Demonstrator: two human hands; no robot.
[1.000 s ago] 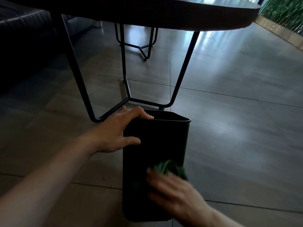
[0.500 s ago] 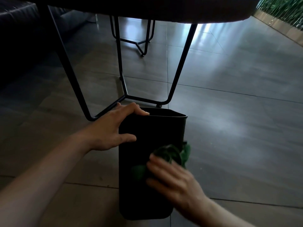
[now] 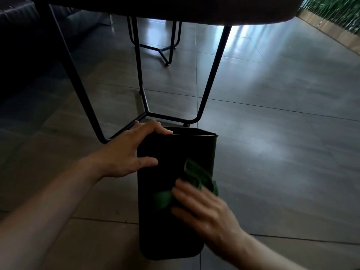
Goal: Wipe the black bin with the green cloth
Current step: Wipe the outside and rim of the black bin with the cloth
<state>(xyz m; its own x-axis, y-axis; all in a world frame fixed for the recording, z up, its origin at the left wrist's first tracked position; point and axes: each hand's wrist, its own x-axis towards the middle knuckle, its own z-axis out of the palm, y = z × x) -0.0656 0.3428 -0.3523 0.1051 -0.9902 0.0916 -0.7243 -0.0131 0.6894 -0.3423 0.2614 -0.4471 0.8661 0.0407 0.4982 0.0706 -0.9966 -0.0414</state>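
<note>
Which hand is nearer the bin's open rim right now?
Left. The left hand grips the black bin at its rim; the right hand presses the green cloth against the side wall, farther down.

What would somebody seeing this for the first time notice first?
Most likely the black bin standing on the tiled floor at lower centre, with the right hand pressing a green cloth against its near side. Next, the left hand gripping the bin's upper left rim. Behind them, the dark table with thin black metal legs fills the top.
</note>
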